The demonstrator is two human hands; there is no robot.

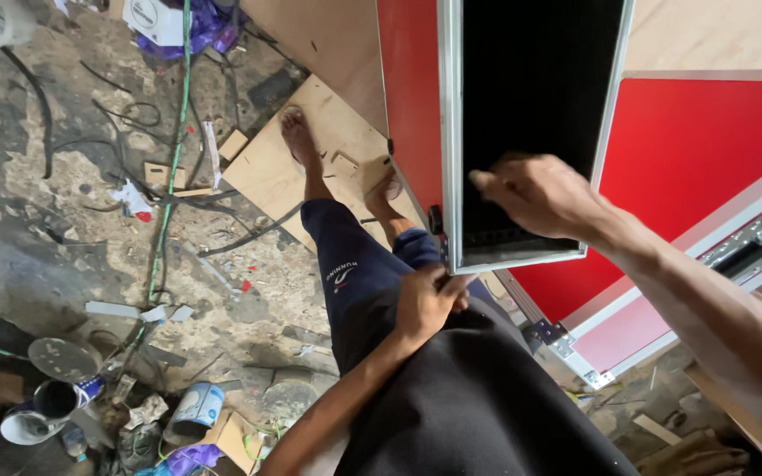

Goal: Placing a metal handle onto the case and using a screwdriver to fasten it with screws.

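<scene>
Black shirt (478, 397) fills my lower view, nearest lens. Left hand (425, 304) curled shut at bottom corner of red case (698, 150), near black latch (435, 220); whether it grips anything I cannot tell. Right hand (535, 194) loosely curled over case's dark open interior (531, 106), fingertips pointing left, holding nothing I can see. Aluminium frame edge (522, 263) runs just below right fingers. My judgement: brace corner firmly with left hand, keep right fingers off frame edge. Bare feet (302, 141) on plywood sheet (310, 159), beyond left fingers.
</scene>
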